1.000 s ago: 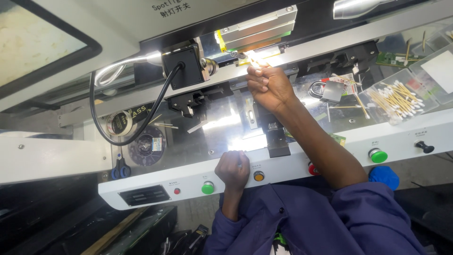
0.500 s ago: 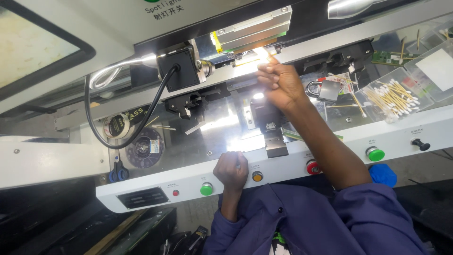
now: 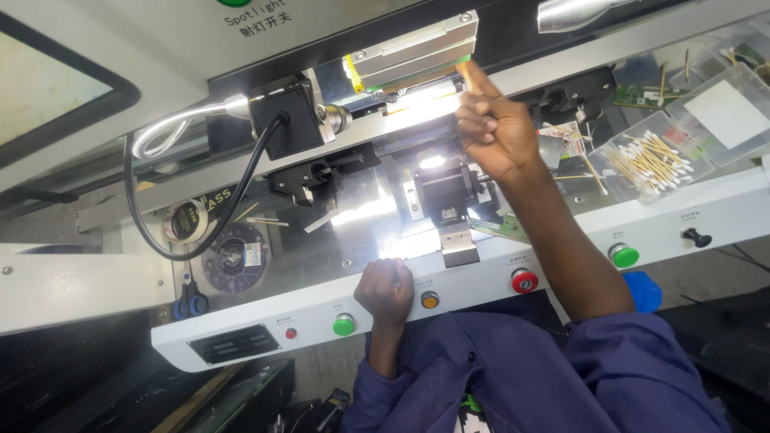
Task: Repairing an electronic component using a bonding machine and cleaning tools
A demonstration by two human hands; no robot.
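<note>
My right hand (image 3: pixel 496 132) is raised over the machine and pinches a thin stick (image 3: pixel 464 74) between its fingers. The stick's tip touches the lower edge of a ribbed metal block (image 3: pixel 413 52) with a green strip along it. My left hand (image 3: pixel 386 290) is curled into a fist and rests on the front edge of the white control panel (image 3: pixel 561 265), just left of an orange button (image 3: pixel 430 300). Nothing shows inside the fist. A small black clamp unit (image 3: pixel 449 200) sits on the bright reflective work plate below my right hand.
The panel carries two green buttons (image 3: pixel 343 325) (image 3: pixel 624 256) and a red button (image 3: pixel 523 281). A clear box of cotton swabs (image 3: pixel 654 160) stands at the right. At the left are a black box with a cable (image 3: pixel 289 120), tape rolls (image 3: pixel 234 256) and blue scissors (image 3: pixel 191 303).
My right hand has risen from the middle of the work plate to the metal block's edge, taking the stick with it. My left fist has stayed on the panel.
</note>
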